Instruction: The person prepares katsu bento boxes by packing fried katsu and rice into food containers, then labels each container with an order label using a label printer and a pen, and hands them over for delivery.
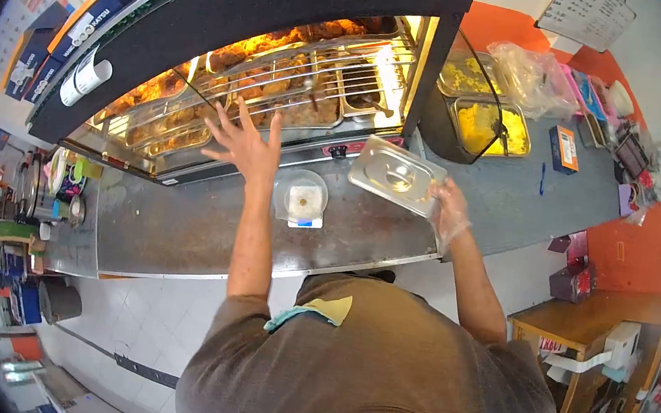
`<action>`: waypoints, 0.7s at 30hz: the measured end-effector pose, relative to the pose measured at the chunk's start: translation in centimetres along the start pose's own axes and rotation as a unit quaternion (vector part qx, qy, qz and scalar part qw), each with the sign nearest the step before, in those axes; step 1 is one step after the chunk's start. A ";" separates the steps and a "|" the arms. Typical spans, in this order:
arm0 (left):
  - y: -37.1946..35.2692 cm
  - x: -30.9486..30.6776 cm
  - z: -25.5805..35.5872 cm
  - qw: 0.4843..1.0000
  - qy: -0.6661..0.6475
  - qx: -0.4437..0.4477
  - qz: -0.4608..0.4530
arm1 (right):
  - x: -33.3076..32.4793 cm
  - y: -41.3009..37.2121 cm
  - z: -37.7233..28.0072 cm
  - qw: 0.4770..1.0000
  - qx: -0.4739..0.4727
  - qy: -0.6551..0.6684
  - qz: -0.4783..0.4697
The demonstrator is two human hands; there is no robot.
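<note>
My left hand (246, 142) is bare, its fingers spread in front of the lit food display case (213, 151). Nothing is in it. In my right hand (451, 209), covered by a clear plastic glove, is a steel pan lid (394, 175), gripped at its right edge and held above the counter. Between the two hands a clear round bowl (287, 205) rests on a small scale (305, 222). Behind the wire rack in the case are metal trays of browned food (309, 111).
Right of the case are a tray of yellow food (484, 130), an orange and black box (563, 149), a blue pen (542, 179) and plastic bags (531, 81). The steel counter's (170, 232) front edge runs before my body. A wooden shelf (597, 318) stands at the right.
</note>
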State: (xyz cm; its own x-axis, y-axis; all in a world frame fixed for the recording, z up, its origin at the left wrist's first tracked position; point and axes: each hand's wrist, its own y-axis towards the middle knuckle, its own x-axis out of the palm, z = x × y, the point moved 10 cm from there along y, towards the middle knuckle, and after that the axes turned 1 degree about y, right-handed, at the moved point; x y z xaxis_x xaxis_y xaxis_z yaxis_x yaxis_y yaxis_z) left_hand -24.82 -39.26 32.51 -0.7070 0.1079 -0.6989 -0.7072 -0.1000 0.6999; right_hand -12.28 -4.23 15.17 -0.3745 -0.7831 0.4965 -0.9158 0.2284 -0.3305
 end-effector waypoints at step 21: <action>-13.1 22.8 9.4 0.435 -0.739 -0.462 -0.226 | 5.9 -0.7 -7.3 0.993 -0.036 -0.039 0.108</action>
State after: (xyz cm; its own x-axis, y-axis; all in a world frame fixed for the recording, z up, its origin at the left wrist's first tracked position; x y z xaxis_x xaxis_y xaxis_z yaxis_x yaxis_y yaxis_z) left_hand -31.63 -26.14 8.74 -0.2023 0.7729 0.6014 -0.9550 -0.0199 -0.2958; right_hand -14.92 -4.74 24.18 -0.5525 -0.7539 0.3554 -0.8250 0.4339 -0.3621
